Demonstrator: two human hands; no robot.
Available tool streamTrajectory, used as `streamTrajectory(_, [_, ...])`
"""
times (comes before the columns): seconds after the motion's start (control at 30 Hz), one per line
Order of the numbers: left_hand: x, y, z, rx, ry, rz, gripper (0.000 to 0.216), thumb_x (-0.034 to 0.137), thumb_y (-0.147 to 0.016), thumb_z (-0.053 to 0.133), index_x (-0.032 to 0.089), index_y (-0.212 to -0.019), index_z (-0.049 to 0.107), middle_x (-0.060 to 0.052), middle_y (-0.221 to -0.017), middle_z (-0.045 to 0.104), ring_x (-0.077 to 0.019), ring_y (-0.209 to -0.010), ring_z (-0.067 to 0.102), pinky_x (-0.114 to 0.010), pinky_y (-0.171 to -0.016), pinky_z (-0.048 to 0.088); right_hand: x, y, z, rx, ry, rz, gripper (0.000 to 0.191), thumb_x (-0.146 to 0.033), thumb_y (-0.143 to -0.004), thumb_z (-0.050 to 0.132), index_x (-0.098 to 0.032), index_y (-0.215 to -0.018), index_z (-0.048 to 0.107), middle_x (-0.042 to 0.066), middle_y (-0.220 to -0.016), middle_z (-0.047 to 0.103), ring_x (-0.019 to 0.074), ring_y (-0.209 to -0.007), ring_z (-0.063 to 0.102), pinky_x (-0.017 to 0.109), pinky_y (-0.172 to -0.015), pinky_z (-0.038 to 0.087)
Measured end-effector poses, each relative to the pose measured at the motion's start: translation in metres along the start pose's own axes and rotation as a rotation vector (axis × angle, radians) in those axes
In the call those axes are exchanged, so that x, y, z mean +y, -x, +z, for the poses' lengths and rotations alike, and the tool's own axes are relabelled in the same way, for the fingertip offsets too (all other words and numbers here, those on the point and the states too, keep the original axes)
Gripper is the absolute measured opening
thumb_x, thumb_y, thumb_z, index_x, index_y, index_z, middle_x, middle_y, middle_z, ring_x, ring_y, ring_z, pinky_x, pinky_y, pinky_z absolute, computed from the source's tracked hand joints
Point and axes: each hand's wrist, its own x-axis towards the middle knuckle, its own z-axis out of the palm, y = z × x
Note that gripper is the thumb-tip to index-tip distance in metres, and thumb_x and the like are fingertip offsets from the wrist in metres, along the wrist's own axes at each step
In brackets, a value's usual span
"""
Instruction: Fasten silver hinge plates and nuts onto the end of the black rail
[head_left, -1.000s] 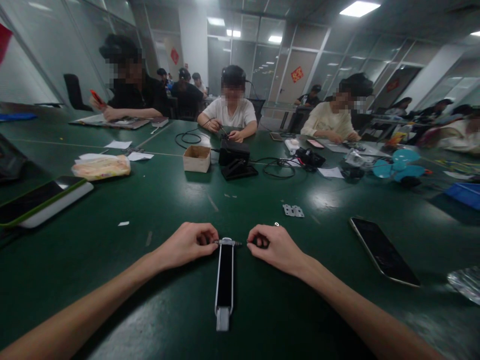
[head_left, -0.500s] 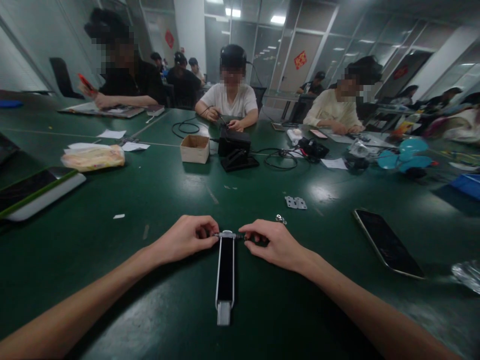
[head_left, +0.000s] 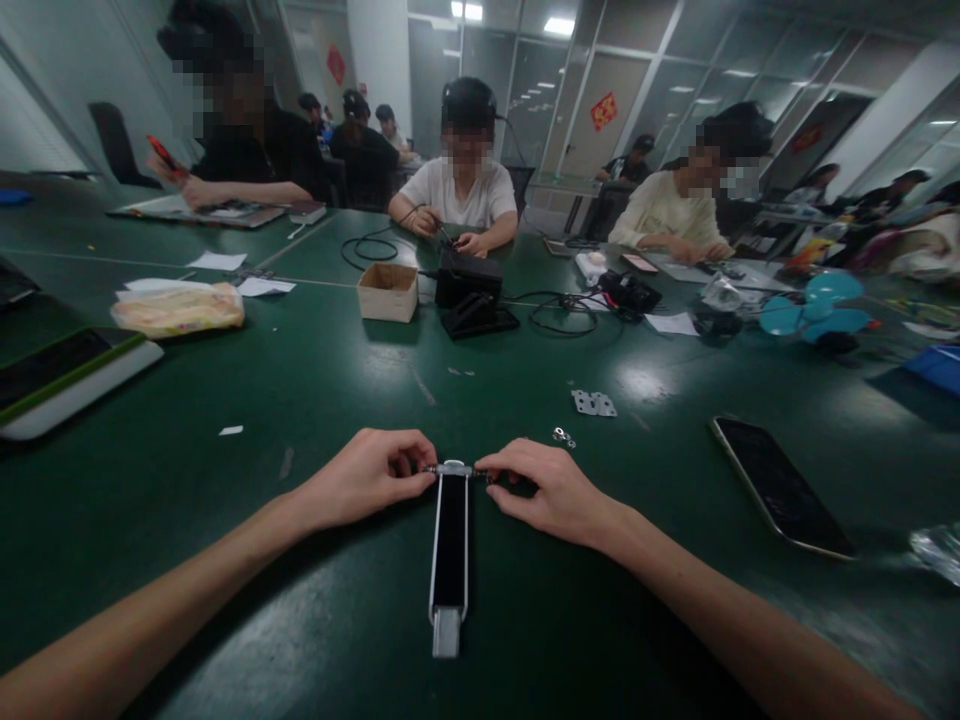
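Note:
A long, narrow part with a black face and silver edges [head_left: 451, 540] lies on the green table in front of me. It ends in a grey metal block near me, and a thin dark rod crosses its far end. My left hand [head_left: 379, 468] is closed, pinching the left end of the rod between thumb and fingers. At the rod's right end [head_left: 481, 473], my right hand [head_left: 551, 487] has its thumb and bent fingers around the tip. Small metal nuts [head_left: 562, 436] lie just beyond my right hand, and a flat metal plate with holes [head_left: 594, 403] is farther back.
A phone [head_left: 780, 485] lies to the right, with crumpled foil [head_left: 937, 550] beside it. Toward the middle stand a small open box [head_left: 388, 293] and a black device on a stand [head_left: 470, 285] with cables. A bagged packet [head_left: 180, 308] is at left. Several people sit around the table.
My right fingers have closed in slightly at the rod's right end. Both hands stay at the rod, and the view has shifted a little.

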Motion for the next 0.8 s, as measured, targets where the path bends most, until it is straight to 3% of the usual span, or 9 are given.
streamTrajectory(0.17, [-0.0009, -0.0004, 0.0005, 0.000, 0.010, -0.005, 0.019, 0.033, -0.080, 0.058, 0.017, -0.088, 0.063, 0.001, -0.074, 0.065, -0.0122, -0.060, 0.058, -0.023, -0.059, 0.045, 0.0010, -0.0005, 0.0002, 0.024, -0.007, 0.007, 0.026, -0.015, -0.082, 0.059, -0.015, -0.108, 0.062, 0.005, -0.090, 0.066, 0.0143, -0.077, 0.059, 0.028, -0.070, 0.050])
streamTrajectory(0.47, [0.0042, 0.0001, -0.0001, 0.006, -0.007, -0.018, 0.020, 0.033, -0.080, 0.057, 0.016, -0.087, 0.063, 0.001, -0.074, 0.064, -0.0123, -0.062, 0.058, -0.022, -0.058, 0.045, -0.0036, -0.0051, 0.0029, 0.105, -0.007, 0.095, 0.012, -0.013, -0.079, 0.063, -0.015, -0.091, 0.067, 0.003, -0.082, 0.067, 0.0115, -0.067, 0.057, 0.024, -0.062, 0.047])
streamTrajectory(0.8, [0.0041, 0.0007, 0.0001, 0.008, -0.016, -0.027, 0.020, 0.033, -0.080, 0.057, 0.016, -0.088, 0.064, 0.001, -0.074, 0.065, -0.0129, -0.063, 0.059, -0.022, -0.058, 0.045, -0.0078, -0.0058, 0.0047, 0.084, -0.003, 0.176, 0.011, -0.015, -0.079, 0.067, -0.017, -0.090, 0.068, 0.000, -0.076, 0.066, 0.0103, -0.063, 0.054, 0.023, -0.061, 0.043])
